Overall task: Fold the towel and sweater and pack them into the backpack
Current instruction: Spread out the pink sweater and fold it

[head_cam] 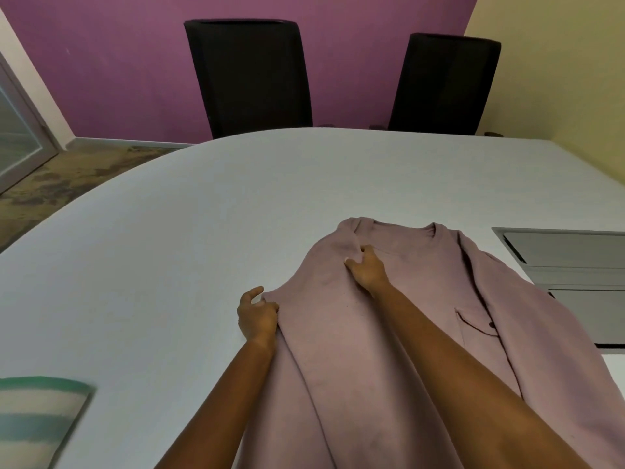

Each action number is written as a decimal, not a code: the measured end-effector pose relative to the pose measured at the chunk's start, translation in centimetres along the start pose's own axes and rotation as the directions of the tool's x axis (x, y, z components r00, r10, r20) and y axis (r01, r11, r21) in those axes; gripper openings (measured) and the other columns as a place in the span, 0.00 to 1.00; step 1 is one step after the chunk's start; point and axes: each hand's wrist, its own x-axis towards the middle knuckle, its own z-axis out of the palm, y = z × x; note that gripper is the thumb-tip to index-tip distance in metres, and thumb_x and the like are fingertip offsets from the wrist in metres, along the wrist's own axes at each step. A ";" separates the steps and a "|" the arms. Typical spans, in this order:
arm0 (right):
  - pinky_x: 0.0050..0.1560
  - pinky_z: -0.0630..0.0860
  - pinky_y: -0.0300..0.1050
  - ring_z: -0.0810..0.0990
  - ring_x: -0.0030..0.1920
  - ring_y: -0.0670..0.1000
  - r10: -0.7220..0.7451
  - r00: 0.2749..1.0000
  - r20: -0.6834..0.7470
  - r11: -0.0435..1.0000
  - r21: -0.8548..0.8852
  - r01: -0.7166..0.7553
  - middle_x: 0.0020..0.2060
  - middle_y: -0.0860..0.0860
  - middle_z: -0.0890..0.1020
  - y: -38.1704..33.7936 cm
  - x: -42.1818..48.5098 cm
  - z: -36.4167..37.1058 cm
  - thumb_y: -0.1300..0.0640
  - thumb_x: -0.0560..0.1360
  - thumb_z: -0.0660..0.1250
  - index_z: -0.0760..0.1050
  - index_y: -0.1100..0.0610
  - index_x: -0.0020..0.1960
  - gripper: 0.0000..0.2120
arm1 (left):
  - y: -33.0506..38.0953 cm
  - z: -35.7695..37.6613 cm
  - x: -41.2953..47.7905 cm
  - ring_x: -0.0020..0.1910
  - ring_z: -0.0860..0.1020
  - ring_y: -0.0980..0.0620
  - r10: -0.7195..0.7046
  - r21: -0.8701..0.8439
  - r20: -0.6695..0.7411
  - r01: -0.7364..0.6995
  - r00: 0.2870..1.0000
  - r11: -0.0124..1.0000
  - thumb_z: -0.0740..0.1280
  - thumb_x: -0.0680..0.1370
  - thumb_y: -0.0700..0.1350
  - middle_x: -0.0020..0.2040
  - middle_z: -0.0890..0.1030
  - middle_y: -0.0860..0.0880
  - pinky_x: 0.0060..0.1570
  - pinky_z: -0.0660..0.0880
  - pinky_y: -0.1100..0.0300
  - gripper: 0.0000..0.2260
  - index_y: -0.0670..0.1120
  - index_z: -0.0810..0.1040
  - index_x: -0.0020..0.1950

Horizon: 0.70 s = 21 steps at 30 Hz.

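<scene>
**Sweater: both grips on its left side, fold pending**

Sweater (389,333) lies lengthwise, collar toward the counter's far edge, hem toward the near edge. Towel (37,418) sits at the near-left corner, well apart. Left hand (257,316) pinches the sweater's left edge; right hand (367,270) pinches fabric near the collar. Counter (169,231) leftward appears unobstructed. Recessed panel (568,265) lies right, partly under the sweater. Backpack not seen.

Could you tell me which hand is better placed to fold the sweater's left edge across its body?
The left hand: it already pinches the sweater's left edge on the table, while the right hand grips fabric near the collar, farther in.
</scene>
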 end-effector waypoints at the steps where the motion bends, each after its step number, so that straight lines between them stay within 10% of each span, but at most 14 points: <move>1: 0.59 0.69 0.45 0.72 0.63 0.59 -0.020 1.000 0.002 1.000 -0.008 0.020 0.64 0.59 0.73 0.1 0.0 0.2 0.54 0.79 0.59 0.64 0.61 0.68 0.20 | 0.0 0.1 0.1 0.52 0.76 0.42 0.021 0.054 0.004 -0.021 1.000 0.998 0.64 0.74 0.34 0.61 0.76 0.41 0.56 0.75 0.54 0.18 0.44 0.73 0.63; 7: 0.59 0.72 0.45 0.74 0.62 0.57 -0.033 0.996 0.085 0.947 0.322 0.004 0.64 0.57 0.74 -1.5 0.5 0.9 0.58 0.81 0.55 0.66 0.60 0.70 0.18 | 1.1 0.4 1.7 0.54 0.78 0.41 0.112 0.375 0.168 -0.168 0.979 0.911 0.70 0.73 0.43 0.57 0.79 0.42 0.57 0.76 0.47 0.13 0.42 0.77 0.56; 12: 0.53 0.70 0.33 0.66 0.64 0.46 -0.132 0.983 0.131 0.863 0.503 0.049 0.72 0.46 0.58 -3.3 1.8 0.1 0.69 0.80 0.53 0.43 0.50 0.76 0.32 | 0.4 0.0 1.7 0.53 0.77 0.42 0.272 0.489 0.083 -0.277 0.959 0.827 0.66 0.76 0.43 0.56 0.79 0.43 0.47 0.70 0.60 0.10 0.42 0.76 0.56; 16: 0.67 0.61 0.43 0.60 0.73 0.57 -0.117 0.992 0.041 0.993 0.038 0.115 0.75 0.57 0.53 -1.5 2.4 0.2 0.66 0.79 0.56 0.40 0.51 0.76 0.34 | -0.8 0.3 1.1 0.54 0.77 0.43 0.405 0.647 0.112 -0.376 0.907 0.664 0.60 0.80 0.46 0.58 0.77 0.43 0.49 0.71 0.56 0.12 0.43 0.72 0.62; 21: 0.67 0.64 0.52 0.56 0.74 0.59 -0.274 0.962 -0.002 0.874 -0.418 0.248 0.76 0.58 0.49 1.9 -0.7 1.6 0.71 0.77 0.54 0.46 0.48 0.76 0.35 | -1.7 0.7 -0.7 0.57 0.75 0.43 0.467 0.678 0.163 -0.442 0.869 0.587 0.57 0.80 0.43 0.65 0.68 0.41 0.53 0.73 0.52 0.19 0.44 0.61 0.72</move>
